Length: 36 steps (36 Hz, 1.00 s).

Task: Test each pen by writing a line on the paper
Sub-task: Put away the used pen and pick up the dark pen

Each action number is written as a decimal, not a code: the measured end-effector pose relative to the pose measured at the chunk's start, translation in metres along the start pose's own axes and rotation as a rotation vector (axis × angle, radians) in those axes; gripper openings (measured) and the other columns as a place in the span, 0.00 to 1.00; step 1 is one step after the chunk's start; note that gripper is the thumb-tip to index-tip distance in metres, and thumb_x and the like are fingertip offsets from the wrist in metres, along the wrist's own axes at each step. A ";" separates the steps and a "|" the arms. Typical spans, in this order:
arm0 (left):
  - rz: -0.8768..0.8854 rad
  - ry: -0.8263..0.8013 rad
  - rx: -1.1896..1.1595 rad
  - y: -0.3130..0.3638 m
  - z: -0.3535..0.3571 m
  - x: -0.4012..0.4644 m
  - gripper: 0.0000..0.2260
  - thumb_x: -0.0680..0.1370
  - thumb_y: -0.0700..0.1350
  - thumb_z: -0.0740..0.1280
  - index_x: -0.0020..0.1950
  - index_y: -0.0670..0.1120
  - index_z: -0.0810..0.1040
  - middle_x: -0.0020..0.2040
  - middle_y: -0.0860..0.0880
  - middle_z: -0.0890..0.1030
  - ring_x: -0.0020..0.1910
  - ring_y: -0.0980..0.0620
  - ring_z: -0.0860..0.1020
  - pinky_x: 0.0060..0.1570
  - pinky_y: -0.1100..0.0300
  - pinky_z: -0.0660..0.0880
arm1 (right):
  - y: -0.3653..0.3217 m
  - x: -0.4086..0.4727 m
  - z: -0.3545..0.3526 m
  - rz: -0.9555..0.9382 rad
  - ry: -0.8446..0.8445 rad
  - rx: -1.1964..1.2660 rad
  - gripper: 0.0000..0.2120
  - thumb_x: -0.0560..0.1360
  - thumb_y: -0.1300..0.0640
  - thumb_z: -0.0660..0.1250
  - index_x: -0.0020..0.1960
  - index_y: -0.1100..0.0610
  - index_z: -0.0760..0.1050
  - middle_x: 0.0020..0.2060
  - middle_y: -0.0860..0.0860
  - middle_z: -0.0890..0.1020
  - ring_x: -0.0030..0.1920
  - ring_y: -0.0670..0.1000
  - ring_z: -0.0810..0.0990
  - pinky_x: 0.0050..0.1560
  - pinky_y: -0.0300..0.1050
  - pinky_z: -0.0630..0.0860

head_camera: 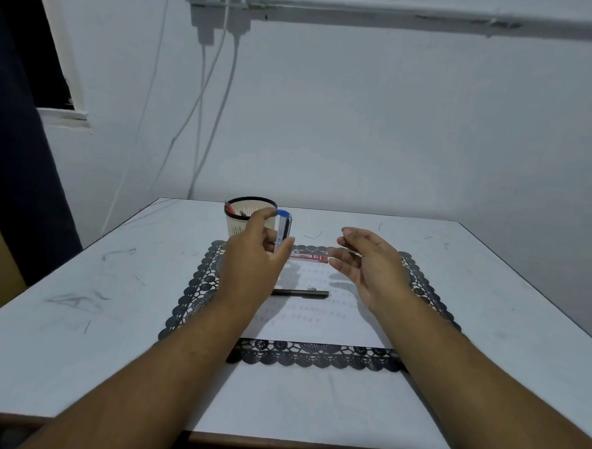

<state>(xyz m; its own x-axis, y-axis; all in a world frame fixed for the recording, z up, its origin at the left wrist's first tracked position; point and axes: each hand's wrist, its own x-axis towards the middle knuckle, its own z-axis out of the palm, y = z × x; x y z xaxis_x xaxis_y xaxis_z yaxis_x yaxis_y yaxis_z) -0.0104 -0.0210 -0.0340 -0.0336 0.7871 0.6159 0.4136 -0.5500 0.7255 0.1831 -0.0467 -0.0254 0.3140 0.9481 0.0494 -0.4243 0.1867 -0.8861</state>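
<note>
My left hand [251, 256] pinches a small clear tube with a blue cap [282, 228] between thumb and fingers, upright above the far left of the paper. My right hand [364, 262] hovers to its right with relaxed fingers, holding nothing. The white paper [317, 323] carries several faint written lines and lies on a black lace mat [315, 357]. A black pen [299, 293] lies across the paper's middle. A red and clear pen [311, 257] lies at the paper's far edge, between my hands.
A white perforated pen cup with a black rim [241, 221] stands behind my left hand, with a red pen inside. The white table [113, 283] has scuff marks. White cables hang down the wall at the back left.
</note>
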 end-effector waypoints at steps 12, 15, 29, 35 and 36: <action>0.166 -0.007 0.108 0.024 0.003 -0.009 0.19 0.78 0.45 0.73 0.68 0.50 0.78 0.35 0.59 0.78 0.38 0.64 0.78 0.37 0.75 0.69 | 0.001 -0.002 0.002 0.015 -0.009 -0.022 0.03 0.80 0.63 0.71 0.53 0.62 0.81 0.40 0.56 0.83 0.34 0.53 0.84 0.36 0.46 0.84; 0.202 -0.021 0.111 0.026 0.003 -0.011 0.17 0.78 0.44 0.72 0.67 0.51 0.79 0.33 0.55 0.77 0.37 0.57 0.77 0.34 0.71 0.69 | 0.001 -0.002 0.002 0.020 -0.016 -0.024 0.03 0.80 0.63 0.71 0.53 0.62 0.81 0.41 0.56 0.83 0.34 0.53 0.84 0.36 0.45 0.84; 0.197 -0.366 0.527 -0.005 0.029 0.022 0.08 0.84 0.45 0.61 0.57 0.47 0.80 0.46 0.48 0.82 0.46 0.46 0.79 0.44 0.48 0.77 | -0.008 0.007 -0.006 -0.025 0.081 0.011 0.02 0.79 0.64 0.72 0.51 0.62 0.81 0.43 0.55 0.80 0.37 0.54 0.84 0.37 0.46 0.84; 0.245 -0.498 0.822 -0.011 0.056 0.049 0.12 0.79 0.35 0.59 0.56 0.48 0.77 0.46 0.50 0.76 0.50 0.45 0.77 0.40 0.53 0.73 | -0.013 0.012 -0.016 -0.047 0.133 0.021 0.02 0.79 0.64 0.72 0.52 0.63 0.82 0.41 0.55 0.80 0.37 0.54 0.83 0.40 0.48 0.86; 0.251 -0.531 0.860 -0.013 0.060 0.053 0.12 0.79 0.35 0.60 0.56 0.48 0.77 0.48 0.49 0.76 0.51 0.46 0.77 0.40 0.53 0.72 | -0.014 0.012 -0.017 -0.050 0.135 0.021 0.02 0.80 0.65 0.71 0.52 0.63 0.82 0.41 0.55 0.80 0.37 0.54 0.83 0.39 0.48 0.86</action>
<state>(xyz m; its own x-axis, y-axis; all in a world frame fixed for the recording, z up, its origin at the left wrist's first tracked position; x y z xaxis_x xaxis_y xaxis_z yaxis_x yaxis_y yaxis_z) 0.0367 0.0445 -0.0296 0.4619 0.8134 0.3535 0.8690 -0.4948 0.0031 0.2076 -0.0420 -0.0205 0.4456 0.8947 0.0294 -0.4230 0.2394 -0.8739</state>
